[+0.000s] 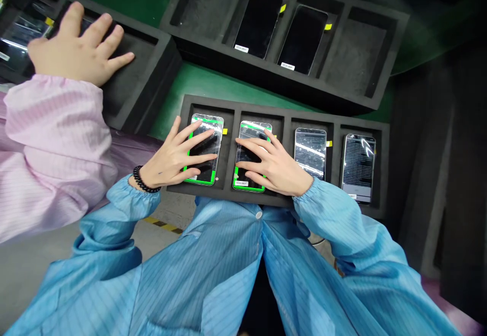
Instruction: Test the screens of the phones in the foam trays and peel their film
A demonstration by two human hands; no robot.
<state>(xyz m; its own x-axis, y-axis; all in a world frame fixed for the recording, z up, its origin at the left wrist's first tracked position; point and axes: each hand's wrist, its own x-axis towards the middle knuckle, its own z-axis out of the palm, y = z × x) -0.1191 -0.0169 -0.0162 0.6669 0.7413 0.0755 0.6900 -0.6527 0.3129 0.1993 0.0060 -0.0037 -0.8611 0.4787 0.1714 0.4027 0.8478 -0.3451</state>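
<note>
Left hand and right hand, fingers spread, each touch a phone in a black tray, screens only partly edged green, while two more phones (both showing text) lie untouched rightward.

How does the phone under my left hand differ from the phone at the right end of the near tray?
The green-edged phone shows green bands around a dark middle, while the right-end phone shows lines of small text. Your left hand partly covers the green-edged phone; no hand covers the right-end phone. Both lie face up in the near tray.
</note>
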